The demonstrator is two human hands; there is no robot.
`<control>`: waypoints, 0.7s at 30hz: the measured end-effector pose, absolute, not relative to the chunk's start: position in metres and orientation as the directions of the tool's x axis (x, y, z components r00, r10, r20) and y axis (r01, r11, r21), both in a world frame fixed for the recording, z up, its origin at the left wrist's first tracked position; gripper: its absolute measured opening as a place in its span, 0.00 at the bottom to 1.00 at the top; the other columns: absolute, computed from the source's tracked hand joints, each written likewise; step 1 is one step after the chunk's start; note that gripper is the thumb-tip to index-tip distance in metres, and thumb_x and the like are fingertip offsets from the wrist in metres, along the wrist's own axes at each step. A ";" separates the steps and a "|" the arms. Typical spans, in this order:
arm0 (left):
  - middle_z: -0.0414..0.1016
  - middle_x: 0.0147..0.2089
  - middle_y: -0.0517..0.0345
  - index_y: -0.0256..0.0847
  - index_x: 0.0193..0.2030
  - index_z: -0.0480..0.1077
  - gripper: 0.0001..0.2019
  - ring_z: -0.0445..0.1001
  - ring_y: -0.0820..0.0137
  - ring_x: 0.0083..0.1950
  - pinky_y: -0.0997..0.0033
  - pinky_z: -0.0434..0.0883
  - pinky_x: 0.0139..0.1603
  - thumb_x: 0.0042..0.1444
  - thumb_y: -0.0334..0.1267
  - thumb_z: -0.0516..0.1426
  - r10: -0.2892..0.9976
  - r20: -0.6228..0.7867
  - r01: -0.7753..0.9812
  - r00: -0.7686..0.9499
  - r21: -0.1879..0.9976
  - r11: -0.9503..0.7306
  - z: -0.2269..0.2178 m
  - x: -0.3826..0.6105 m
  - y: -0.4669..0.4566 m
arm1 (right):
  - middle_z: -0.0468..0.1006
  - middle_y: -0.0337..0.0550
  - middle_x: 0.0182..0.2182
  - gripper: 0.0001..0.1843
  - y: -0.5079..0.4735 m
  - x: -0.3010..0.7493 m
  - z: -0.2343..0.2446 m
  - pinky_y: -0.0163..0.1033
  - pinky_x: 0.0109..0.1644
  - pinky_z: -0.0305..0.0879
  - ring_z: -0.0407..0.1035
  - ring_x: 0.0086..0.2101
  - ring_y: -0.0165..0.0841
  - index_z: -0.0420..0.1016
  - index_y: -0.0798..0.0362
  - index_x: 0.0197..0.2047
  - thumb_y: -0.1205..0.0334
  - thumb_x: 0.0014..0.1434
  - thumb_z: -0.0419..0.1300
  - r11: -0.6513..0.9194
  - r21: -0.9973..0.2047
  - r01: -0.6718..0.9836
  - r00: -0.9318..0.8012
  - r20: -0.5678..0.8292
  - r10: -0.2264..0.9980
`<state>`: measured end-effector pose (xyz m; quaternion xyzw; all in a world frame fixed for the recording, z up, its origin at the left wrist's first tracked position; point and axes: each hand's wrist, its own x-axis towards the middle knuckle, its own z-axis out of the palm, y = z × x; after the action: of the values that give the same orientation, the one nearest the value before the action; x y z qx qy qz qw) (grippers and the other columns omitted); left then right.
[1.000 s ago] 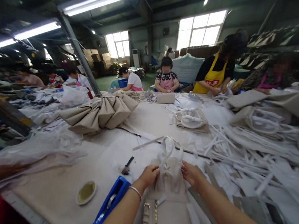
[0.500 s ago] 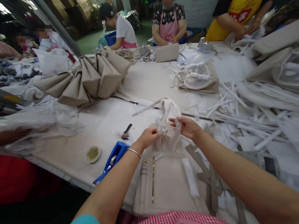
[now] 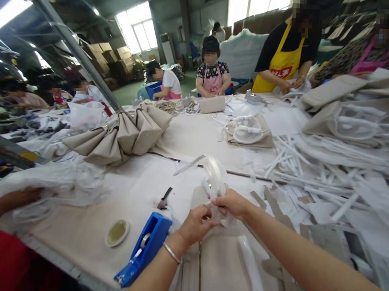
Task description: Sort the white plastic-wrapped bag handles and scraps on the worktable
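A beige handbag [image 3: 220,270] lies flat on the table right in front of me, with its handle wrapped in white plastic film [image 3: 215,178] and standing up in a loop. My left hand [image 3: 194,224], with a thin bracelet on the wrist, pinches the wrapping at the base of the handle. My right hand [image 3: 232,204] grips the same wrapping just to the right, touching the left hand. A white wrapped strip [image 3: 249,265] lies on the bag's face.
A blue tape dispenser [image 3: 145,248], a small round dish [image 3: 116,233] and a black tool [image 3: 164,199] lie to the left. Finished beige bags [image 3: 122,136] fan out beyond. White strips [image 3: 326,188] pile up on the right. Another person's hand [image 3: 20,196] holds plastic at far left; several workers sit opposite.
The view has tilted up and down again. Both hands have come lower and closer together on the wrapped handle, which now stands above them.
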<state>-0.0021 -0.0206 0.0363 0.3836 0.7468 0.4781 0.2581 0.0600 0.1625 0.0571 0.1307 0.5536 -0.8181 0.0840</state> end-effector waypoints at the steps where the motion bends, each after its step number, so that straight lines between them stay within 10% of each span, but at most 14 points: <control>1: 0.72 0.35 0.56 0.37 0.38 0.72 0.16 0.68 0.68 0.38 0.69 0.66 0.42 0.51 0.48 0.63 0.843 -0.051 0.228 -0.535 0.952 0.203 0.042 -0.007 -0.022 | 0.68 0.34 0.14 0.17 0.158 0.064 0.059 0.30 0.18 0.50 0.55 0.14 0.23 0.75 0.59 0.32 0.53 0.46 0.68 -0.335 -0.905 0.261 -0.959 -0.283 0.019; 6: 0.75 0.45 0.44 0.35 0.55 0.67 0.38 0.74 0.62 0.41 0.63 0.71 0.42 0.53 0.68 0.51 0.936 -0.184 -0.442 -0.301 0.896 0.034 0.068 -0.025 -0.009 | 0.72 0.37 0.18 0.13 0.139 0.083 0.070 0.31 0.19 0.54 0.59 0.16 0.25 0.76 0.58 0.28 0.55 0.49 0.65 -0.091 -0.961 0.263 -0.962 -0.253 -0.104; 10: 0.78 0.43 0.46 0.36 0.54 0.68 0.31 0.77 0.60 0.44 0.59 0.72 0.48 0.55 0.61 0.55 0.928 -0.239 -0.722 -0.285 0.690 -0.044 0.083 -0.030 0.018 | 0.70 0.35 0.16 0.10 0.132 0.091 0.070 0.31 0.21 0.56 0.61 0.18 0.26 0.78 0.57 0.28 0.57 0.49 0.64 0.103 -0.970 0.221 -0.950 -0.238 -0.201; 21: 0.77 0.34 0.57 0.36 0.40 0.72 0.08 0.76 0.73 0.37 0.70 0.73 0.45 0.60 0.39 0.57 0.550 -0.008 -0.411 -0.835 0.672 -0.615 0.204 -0.106 0.034 | 0.67 0.36 0.14 0.15 0.154 0.104 0.058 0.33 0.22 0.54 0.60 0.17 0.28 0.78 0.56 0.27 0.52 0.53 0.61 0.273 -0.931 0.244 -0.960 -0.272 -0.071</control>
<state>-0.1060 0.0339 0.2042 0.0999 0.3464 0.8931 0.2690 0.1037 0.1542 0.0576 0.0548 0.7871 -0.6003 0.1310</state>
